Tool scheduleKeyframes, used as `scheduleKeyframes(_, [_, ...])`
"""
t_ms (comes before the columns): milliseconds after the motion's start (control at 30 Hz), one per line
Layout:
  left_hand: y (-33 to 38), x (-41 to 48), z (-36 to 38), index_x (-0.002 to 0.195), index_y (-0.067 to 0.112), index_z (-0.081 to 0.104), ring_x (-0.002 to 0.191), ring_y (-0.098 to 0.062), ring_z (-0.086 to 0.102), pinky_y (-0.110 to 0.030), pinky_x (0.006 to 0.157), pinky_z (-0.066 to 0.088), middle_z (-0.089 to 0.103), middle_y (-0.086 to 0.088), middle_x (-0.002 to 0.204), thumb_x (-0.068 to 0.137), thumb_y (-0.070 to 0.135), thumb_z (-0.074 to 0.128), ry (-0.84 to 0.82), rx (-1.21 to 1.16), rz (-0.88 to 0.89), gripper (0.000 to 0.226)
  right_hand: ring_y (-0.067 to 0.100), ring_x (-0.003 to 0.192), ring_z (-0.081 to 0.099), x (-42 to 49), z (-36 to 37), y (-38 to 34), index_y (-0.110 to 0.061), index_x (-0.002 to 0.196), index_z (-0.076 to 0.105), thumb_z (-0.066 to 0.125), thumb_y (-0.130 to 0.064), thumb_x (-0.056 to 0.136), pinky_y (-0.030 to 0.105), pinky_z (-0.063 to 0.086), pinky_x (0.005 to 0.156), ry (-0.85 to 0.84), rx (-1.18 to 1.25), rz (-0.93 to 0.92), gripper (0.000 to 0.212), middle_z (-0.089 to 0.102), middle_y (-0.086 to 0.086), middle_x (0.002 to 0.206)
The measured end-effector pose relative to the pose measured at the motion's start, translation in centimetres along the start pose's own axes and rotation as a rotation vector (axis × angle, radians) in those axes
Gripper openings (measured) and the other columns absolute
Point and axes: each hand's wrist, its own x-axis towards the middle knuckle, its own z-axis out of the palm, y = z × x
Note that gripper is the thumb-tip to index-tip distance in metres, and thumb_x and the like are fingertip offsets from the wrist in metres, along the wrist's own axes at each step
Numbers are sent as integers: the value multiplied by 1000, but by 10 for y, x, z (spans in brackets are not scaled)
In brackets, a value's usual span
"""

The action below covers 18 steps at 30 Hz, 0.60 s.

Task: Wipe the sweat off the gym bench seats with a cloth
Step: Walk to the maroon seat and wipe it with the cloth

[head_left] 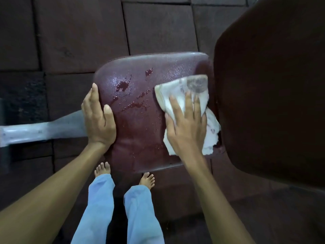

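A dark red padded bench seat (140, 134) fills the middle of the head view, with wet drops and small puddles across its upper left part. My right hand (186, 124) presses flat on a crumpled white cloth (177, 92) at the seat's right side, fingers spread over it. My left hand (98, 118) rests on the seat's left edge, its fingers over the rim and the thumb on top of the pad.
The bench's large dark backrest pad (270, 95) rises on the right, close to the cloth. A grey metal frame bar (38, 131) runs out to the left. My bare feet (147, 178) stand on dark floor tiles (154, 27) just below the seat.
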Motion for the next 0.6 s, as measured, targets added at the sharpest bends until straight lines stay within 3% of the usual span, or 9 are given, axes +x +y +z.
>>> scheduleKeyframes(167, [-2, 2, 1, 146, -2, 29, 127, -32, 38, -20, 112, 17, 42, -25, 139, 93, 25, 29, 12, 0, 16, 59, 26, 151, 4, 45, -10, 2, -42, 150, 29, 43, -59, 92, 59, 25, 111, -98, -4, 41, 62, 7, 3, 165])
scheduleKeyframes(300, [-1, 0, 2, 146, -1, 29, 127, -32, 38, -19, 111, 16, 42, -25, 139, 93, 27, 29, 18, 4, 19, 60, 32, 151, -3, 103, -6, -26, -38, 153, 21, 34, -66, 93, 61, 15, 115, -92, -41, 107, 67, 3, 11, 165])
scheduleKeyframes(467, [0, -1, 1, 146, -1, 30, 125, -31, 39, -18, 110, 17, 43, -25, 137, 92, 25, 31, 16, 2, 11, 60, 34, 147, 22, 55, 3, -18, -32, 149, 38, 38, -46, 95, 59, 29, 109, 53, -59, -64, 55, 27, 9, 160])
scheduleKeyframes(533, [0, 0, 1, 146, -1, 30, 125, -31, 39, -18, 110, 16, 43, -25, 136, 92, 25, 31, 15, -1, 12, 60, 30, 148, 22, 33, 2, -1, -35, 148, 38, 38, -46, 96, 57, 18, 115, 42, -89, -88, 53, 29, 3, 160])
scheduleKeyframes(600, [-1, 0, 2, 146, -1, 30, 124, -31, 38, -16, 110, 16, 43, -26, 136, 92, 25, 31, 16, -7, 9, 60, 28, 150, 17, 24, -4, 9, -37, 149, 33, 33, -49, 97, 53, -4, 119, 23, -175, -84, 54, 27, 1, 161])
